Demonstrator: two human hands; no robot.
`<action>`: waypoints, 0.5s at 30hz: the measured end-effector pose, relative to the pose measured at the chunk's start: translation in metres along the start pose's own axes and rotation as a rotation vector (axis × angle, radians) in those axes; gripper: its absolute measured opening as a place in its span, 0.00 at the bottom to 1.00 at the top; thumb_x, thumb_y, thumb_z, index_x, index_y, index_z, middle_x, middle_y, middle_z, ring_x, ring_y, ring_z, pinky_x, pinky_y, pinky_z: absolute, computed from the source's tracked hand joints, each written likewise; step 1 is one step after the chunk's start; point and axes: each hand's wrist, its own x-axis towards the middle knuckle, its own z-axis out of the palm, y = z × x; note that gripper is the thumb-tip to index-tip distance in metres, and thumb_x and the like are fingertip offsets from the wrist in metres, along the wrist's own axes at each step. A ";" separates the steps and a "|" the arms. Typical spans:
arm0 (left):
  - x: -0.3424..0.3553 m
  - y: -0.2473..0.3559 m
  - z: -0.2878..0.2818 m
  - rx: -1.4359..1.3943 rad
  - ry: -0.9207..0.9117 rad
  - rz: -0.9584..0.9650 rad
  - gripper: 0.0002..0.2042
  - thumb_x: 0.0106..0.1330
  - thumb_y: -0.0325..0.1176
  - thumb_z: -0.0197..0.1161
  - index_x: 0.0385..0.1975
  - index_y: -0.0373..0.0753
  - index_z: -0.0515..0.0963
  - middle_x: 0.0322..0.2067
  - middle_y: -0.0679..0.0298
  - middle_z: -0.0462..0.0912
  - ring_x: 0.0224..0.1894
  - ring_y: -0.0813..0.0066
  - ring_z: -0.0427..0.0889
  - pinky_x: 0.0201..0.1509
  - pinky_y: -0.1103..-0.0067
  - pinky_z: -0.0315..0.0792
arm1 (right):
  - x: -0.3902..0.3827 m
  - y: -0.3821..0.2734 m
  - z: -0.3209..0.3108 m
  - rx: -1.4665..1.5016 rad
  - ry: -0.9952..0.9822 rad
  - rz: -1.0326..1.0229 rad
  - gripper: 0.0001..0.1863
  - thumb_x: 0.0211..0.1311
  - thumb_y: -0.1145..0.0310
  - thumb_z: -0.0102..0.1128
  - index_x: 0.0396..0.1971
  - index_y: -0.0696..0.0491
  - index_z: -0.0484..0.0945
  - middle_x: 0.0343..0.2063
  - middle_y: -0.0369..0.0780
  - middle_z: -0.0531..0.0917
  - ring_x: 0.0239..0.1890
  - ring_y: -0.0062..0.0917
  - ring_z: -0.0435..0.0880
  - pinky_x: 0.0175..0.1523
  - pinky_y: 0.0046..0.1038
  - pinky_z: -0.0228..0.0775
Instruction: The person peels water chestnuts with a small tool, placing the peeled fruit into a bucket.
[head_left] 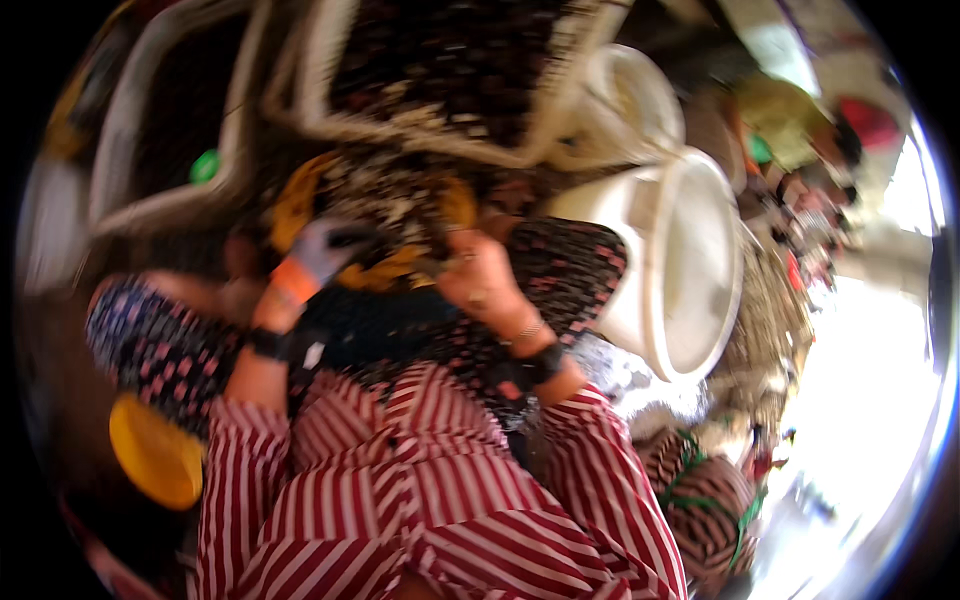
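My left hand (318, 252), in a grey glove with an orange cuff, is closed at the left side of a yellow basin (292, 200). Something dark shows at its fingers, too smeared to name. My bare right hand (484, 278) is curled closed at the basin's right side, and whatever it grips is hidden by blur. Pale and brownish bits (385, 200) fill the basin between my hands. The two hands are apart, above my lap.
Beyond the basin stands a large white crate (430, 145) of dark pieces. Another white crate (110, 170) with a green round thing (205, 166) is at left. A white bucket (655, 265) lies tipped at right, near another pail (640, 95). A yellow bowl (155, 455) is by my left knee.
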 end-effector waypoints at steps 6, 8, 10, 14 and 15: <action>-0.001 0.041 0.009 0.275 0.101 0.137 0.10 0.53 0.19 0.59 0.35 0.34 0.80 0.34 0.58 0.78 0.38 0.63 0.77 0.44 0.75 0.70 | 0.013 0.024 0.004 -0.145 0.020 -0.370 0.13 0.35 0.69 0.62 0.21 0.62 0.72 0.17 0.45 0.73 0.21 0.38 0.75 0.26 0.32 0.68; -0.001 0.052 0.016 0.462 0.132 0.232 0.10 0.53 0.19 0.59 0.35 0.35 0.80 0.35 0.58 0.78 0.37 0.62 0.76 0.43 0.74 0.70 | 0.008 0.039 0.004 -0.177 -0.025 -0.476 0.17 0.37 0.68 0.63 0.25 0.65 0.73 0.14 0.43 0.74 0.18 0.34 0.75 0.25 0.29 0.69; -0.004 0.026 0.016 0.201 0.104 0.072 0.10 0.57 0.21 0.57 0.39 0.33 0.78 0.38 0.61 0.78 0.40 0.66 0.76 0.43 0.75 0.71 | 0.005 0.035 0.007 0.287 -0.149 -0.172 0.08 0.37 0.71 0.61 0.18 0.60 0.74 0.12 0.38 0.73 0.19 0.31 0.75 0.27 0.29 0.69; 0.001 -0.053 0.041 -0.413 0.024 -0.191 0.11 0.61 0.23 0.56 0.44 0.32 0.76 0.40 0.62 0.79 0.42 0.73 0.77 0.46 0.80 0.71 | 0.000 0.019 0.004 0.405 -0.369 -0.008 0.10 0.43 0.70 0.64 0.25 0.59 0.78 0.14 0.37 0.78 0.22 0.26 0.80 0.30 0.26 0.72; -0.001 -0.056 0.039 -0.380 0.040 -0.173 0.12 0.61 0.23 0.55 0.44 0.32 0.75 0.41 0.62 0.79 0.42 0.74 0.77 0.46 0.81 0.71 | 0.001 0.003 0.024 0.113 -0.119 -0.353 0.15 0.47 0.67 0.63 0.31 0.62 0.77 0.15 0.40 0.79 0.21 0.22 0.81 0.26 0.24 0.72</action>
